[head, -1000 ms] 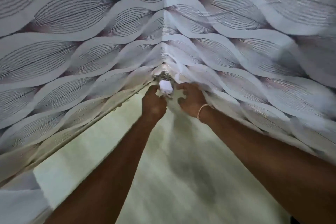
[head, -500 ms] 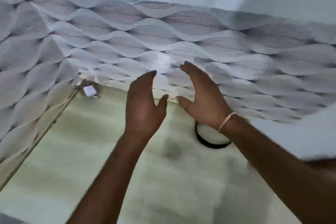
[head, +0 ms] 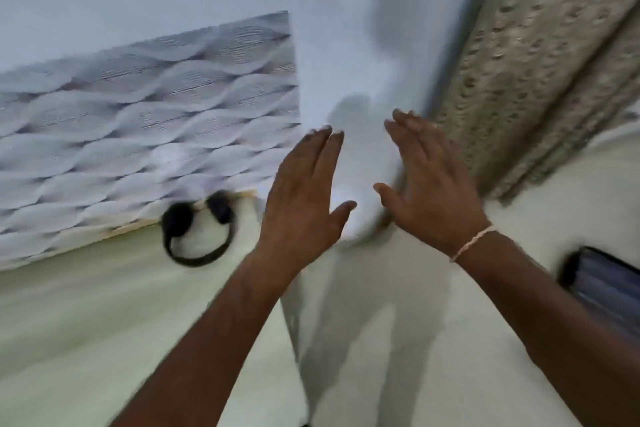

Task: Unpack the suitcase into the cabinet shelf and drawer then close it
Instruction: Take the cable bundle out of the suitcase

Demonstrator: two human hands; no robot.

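Black headphones (head: 197, 232) lie left of raised hands (head: 363, 191); dark phone (head: 602, 282) right.

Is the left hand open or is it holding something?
Open: the left hand has straight fingers and holds nothing.

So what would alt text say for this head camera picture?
Two bare hands, left hand and right hand, are raised open and empty before a white wall. Black headphones lie by a wave-patterned panel.

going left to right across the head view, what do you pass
wave-patterned panel → black loop → left hand → right hand → textured beige strip → dark screen-like object
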